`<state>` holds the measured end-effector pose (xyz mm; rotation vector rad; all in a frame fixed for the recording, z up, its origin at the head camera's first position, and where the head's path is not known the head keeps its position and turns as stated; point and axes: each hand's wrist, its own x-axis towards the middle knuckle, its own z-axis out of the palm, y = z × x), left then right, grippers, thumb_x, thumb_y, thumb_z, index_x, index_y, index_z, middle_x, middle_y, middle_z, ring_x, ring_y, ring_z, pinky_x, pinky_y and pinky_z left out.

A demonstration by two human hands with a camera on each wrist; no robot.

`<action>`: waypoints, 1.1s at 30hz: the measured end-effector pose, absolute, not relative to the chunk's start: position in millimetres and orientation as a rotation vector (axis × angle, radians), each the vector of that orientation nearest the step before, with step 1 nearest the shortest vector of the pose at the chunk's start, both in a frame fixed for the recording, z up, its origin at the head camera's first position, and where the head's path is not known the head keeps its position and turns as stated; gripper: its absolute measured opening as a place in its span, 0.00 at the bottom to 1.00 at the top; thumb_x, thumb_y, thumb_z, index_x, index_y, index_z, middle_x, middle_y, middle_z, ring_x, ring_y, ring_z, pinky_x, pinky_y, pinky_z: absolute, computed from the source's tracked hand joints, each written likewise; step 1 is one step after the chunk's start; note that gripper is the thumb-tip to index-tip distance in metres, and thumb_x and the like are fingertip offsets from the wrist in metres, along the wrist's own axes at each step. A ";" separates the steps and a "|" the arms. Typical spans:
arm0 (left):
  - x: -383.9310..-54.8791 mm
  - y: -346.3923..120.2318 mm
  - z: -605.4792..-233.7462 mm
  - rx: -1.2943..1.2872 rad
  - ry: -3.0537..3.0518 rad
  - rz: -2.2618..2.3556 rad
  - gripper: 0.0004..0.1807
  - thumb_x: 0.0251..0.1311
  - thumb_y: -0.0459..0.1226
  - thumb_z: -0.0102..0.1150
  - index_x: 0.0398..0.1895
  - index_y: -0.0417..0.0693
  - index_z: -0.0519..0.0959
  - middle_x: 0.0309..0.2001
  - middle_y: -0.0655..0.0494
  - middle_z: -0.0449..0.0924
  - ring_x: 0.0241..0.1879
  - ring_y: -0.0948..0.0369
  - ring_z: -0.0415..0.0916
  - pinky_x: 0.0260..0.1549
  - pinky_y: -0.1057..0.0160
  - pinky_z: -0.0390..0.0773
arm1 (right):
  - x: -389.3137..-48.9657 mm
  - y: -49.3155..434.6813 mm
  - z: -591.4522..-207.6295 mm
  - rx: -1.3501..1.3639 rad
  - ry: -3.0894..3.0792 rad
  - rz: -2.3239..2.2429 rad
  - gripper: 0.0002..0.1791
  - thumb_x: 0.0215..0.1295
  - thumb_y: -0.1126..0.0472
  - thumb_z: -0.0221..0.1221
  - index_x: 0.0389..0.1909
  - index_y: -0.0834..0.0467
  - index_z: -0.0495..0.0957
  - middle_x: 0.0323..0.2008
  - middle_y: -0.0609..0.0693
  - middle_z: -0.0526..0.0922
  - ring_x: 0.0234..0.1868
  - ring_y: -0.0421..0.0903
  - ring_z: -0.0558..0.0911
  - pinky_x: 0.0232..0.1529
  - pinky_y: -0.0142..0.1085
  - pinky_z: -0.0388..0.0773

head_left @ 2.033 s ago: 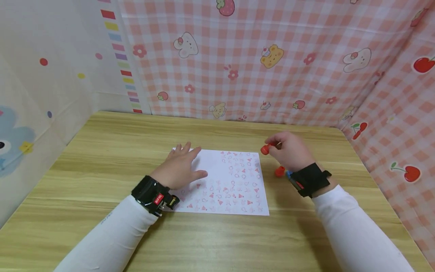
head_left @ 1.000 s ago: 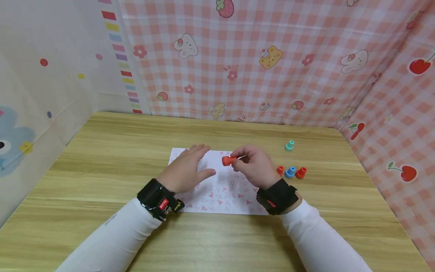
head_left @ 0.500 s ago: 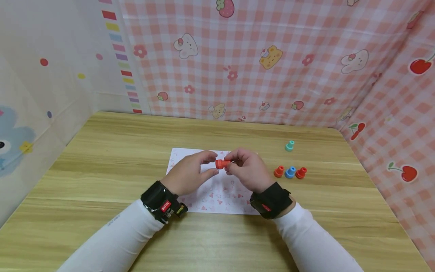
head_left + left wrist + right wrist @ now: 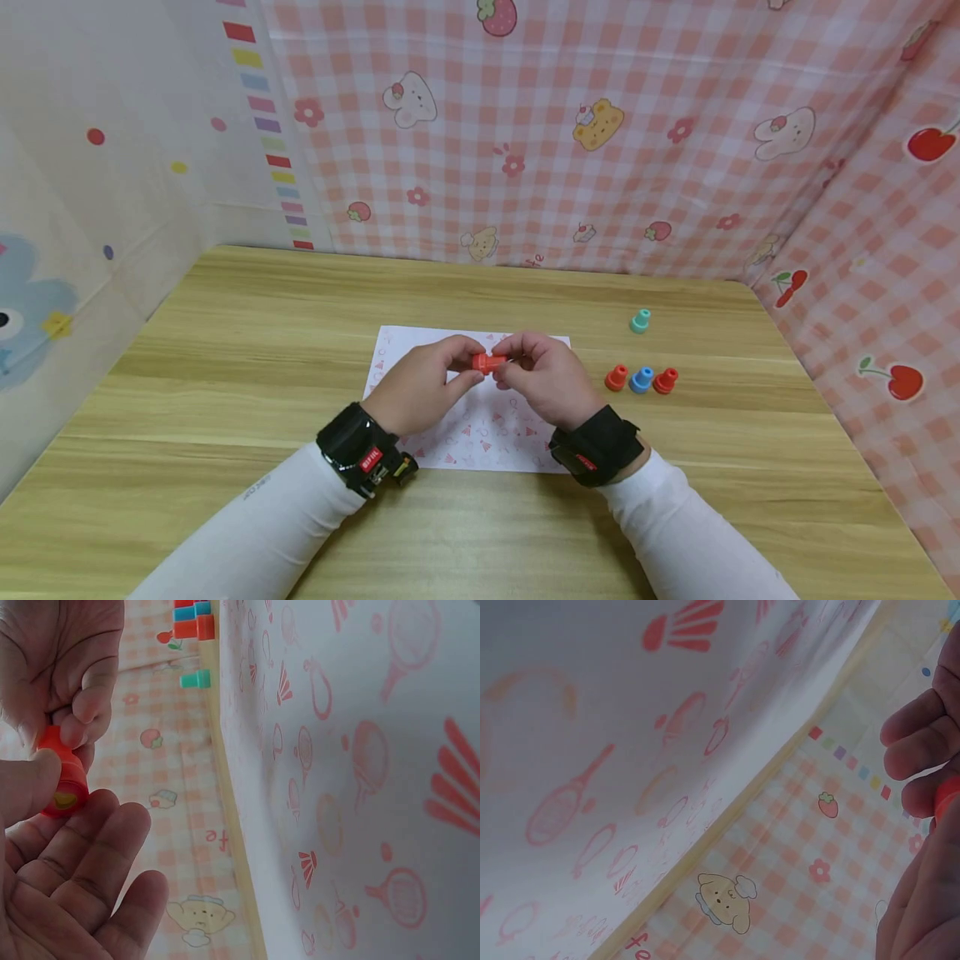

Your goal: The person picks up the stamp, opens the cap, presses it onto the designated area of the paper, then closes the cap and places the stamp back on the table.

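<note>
From my head, pink checked cloth (image 4: 450,158) backs the wood-grain table (image 4: 187,375), where my left hand (image 4: 422,385) and right hand (image 4: 551,377) each pinch an end of one red stamp (image 4: 487,363), fingers nearly together, above the printed white paper (image 4: 480,446). From my left wrist, my thumb hides part of the stamp's wide, yellow-marked end, and its narrow end vanishes into my right grip. From my right wrist, only a red sliver shows, cut off at the edge, and I cannot tell my hold there.
</note>
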<state>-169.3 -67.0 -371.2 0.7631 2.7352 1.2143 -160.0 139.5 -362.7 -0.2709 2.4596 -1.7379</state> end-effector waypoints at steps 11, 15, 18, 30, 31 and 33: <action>-167.9 -66.0 -370.1 0.794 2.701 1.244 0.11 0.73 0.41 0.64 0.54 0.52 0.80 0.50 0.59 0.87 0.55 0.60 0.85 0.59 0.51 0.82 | -159.3 138.5 -363.0 -0.243 2.448 -1.668 0.09 0.71 0.65 0.66 0.49 0.61 0.86 0.37 0.56 0.88 0.34 0.46 0.85 0.44 0.38 0.83; -167.4 -66.1 -369.9 0.804 2.699 1.253 0.12 0.74 0.42 0.64 0.55 0.52 0.80 0.51 0.58 0.87 0.55 0.60 0.86 0.58 0.51 0.82 | -159.3 138.4 -363.1 -0.255 2.456 -1.661 0.09 0.71 0.65 0.66 0.49 0.62 0.86 0.35 0.54 0.88 0.33 0.46 0.85 0.42 0.36 0.84; -167.1 -66.0 -369.4 0.797 2.695 1.265 0.12 0.73 0.42 0.64 0.55 0.52 0.80 0.51 0.59 0.87 0.54 0.60 0.85 0.57 0.51 0.83 | -159.7 138.3 -363.5 -0.250 2.461 -1.659 0.08 0.71 0.65 0.66 0.49 0.61 0.86 0.34 0.54 0.87 0.33 0.46 0.85 0.42 0.37 0.85; -168.0 -66.9 -369.6 0.807 2.687 1.272 0.07 0.72 0.40 0.66 0.49 0.54 0.81 0.45 0.61 0.88 0.47 0.63 0.84 0.49 0.56 0.82 | -159.8 137.3 -365.6 -0.244 2.499 -1.611 0.07 0.71 0.66 0.66 0.47 0.59 0.87 0.34 0.53 0.88 0.34 0.45 0.85 0.48 0.48 0.86; -168.0 -67.0 -369.5 0.804 2.684 1.273 0.07 0.72 0.40 0.66 0.49 0.54 0.81 0.44 0.61 0.87 0.46 0.63 0.83 0.48 0.56 0.81 | -159.7 137.3 -365.6 -0.247 2.502 -1.606 0.07 0.71 0.66 0.66 0.47 0.59 0.87 0.35 0.53 0.88 0.34 0.45 0.85 0.47 0.47 0.86; -168.1 -67.1 -369.2 0.799 2.679 1.272 0.07 0.72 0.40 0.66 0.48 0.54 0.81 0.43 0.61 0.87 0.45 0.64 0.83 0.48 0.57 0.81 | -159.7 137.6 -365.8 -0.256 2.510 -1.596 0.07 0.71 0.66 0.66 0.47 0.59 0.87 0.35 0.53 0.88 0.34 0.45 0.85 0.46 0.44 0.85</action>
